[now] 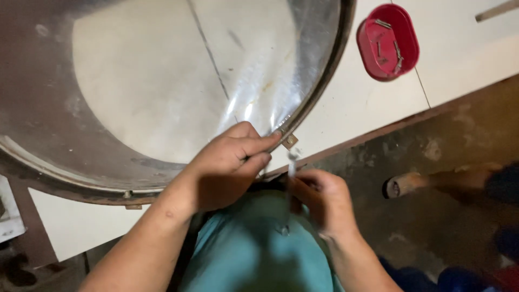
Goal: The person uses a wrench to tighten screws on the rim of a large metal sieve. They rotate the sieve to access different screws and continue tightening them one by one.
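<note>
A large round metal drum (43,124) with a rusty rim stands open below me, a pale floor showing through it. My left hand (227,162) grips the rim at its near right side, fingertips by a small metal bracket (290,141). My right hand (319,197) is just below the rim, closed on a slim metal tool (292,162) that points up toward the bracket. The tool's lower end is blurred.
A red oval tray (388,42) with several screws lies on the white tiled floor at upper right. A rusty dark plate (432,140) runs along the right. A wooden handle (411,185) lies there. Another bracket (130,200) sits on the rim's lower left.
</note>
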